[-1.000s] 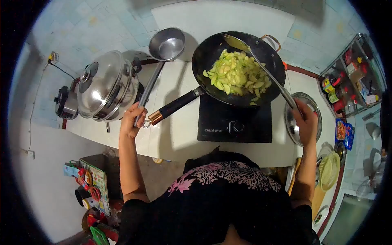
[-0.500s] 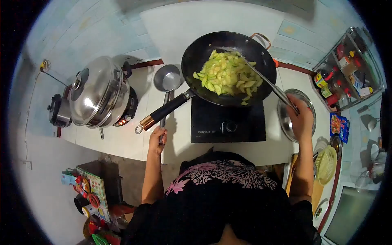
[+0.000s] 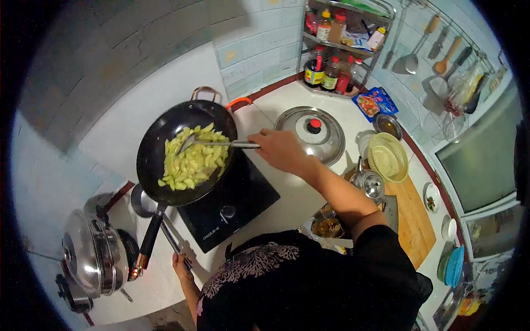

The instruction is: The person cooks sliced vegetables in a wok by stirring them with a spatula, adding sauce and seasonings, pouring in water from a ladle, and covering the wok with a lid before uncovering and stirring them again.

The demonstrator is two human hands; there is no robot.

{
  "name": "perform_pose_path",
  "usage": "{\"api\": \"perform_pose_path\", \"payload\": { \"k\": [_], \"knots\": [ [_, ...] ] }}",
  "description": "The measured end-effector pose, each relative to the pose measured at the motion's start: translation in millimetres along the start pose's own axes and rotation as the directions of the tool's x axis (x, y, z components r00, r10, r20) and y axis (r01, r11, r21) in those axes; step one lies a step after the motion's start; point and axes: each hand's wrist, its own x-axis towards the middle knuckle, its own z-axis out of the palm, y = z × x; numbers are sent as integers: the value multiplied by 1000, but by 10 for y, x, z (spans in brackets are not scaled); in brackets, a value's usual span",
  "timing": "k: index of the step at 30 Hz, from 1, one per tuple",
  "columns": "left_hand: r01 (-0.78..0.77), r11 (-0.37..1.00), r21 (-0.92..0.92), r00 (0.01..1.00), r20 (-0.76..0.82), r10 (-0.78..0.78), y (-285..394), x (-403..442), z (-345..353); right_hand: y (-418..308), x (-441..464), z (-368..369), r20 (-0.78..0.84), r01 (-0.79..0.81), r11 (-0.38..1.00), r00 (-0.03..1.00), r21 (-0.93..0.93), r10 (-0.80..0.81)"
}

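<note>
My right hand is closed around the long metal handle of a spatula. The spatula's head rests among pale green sliced vegetables in a black wok. The wok sits on a black induction cooker, its handle pointing toward the lower left. My left hand grips the end of the handle of a grey metal dipper. The dipper's bowl is on the counter, partly hidden beneath the wok.
A steamer pot stands at left. To the right are a glass lid, a kettle, a yellow basket and a wooden board. A bottle rack fills the back corner; utensils hang beyond.
The view has swung to the right, bringing the rack and hanging utensils into fuller sight. The spatula has moved across the vegetables and lies more level. My left hand still holds the dipper's handle.
</note>
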Motion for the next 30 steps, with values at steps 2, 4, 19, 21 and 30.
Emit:
{"api": "perform_pose_path", "payload": {
  "k": [2,4,19,21,30],
  "knots": [
    [-36,983,181,998,-47,46,-134,104,-38,61,-21,22,37,7,998,999,64,-10],
    [-77,912,402,997,31,70,-215,172,-190,104,-70,76,1,34,994,999,102,-34],
    [-178,587,790,896,-116,428,-720,234,-309,2905,402,-853,-194,-165,806,925,569,326],
    [-148,524,839,833,-179,523,-713,140,-224,3411,434,-1045,-180,-251,757,882,603,436],
    [13,538,843,838,-303,454,-346,-300,-390,5562,698,-1369,-555,-747,629,436,216,708]
  ]
}}
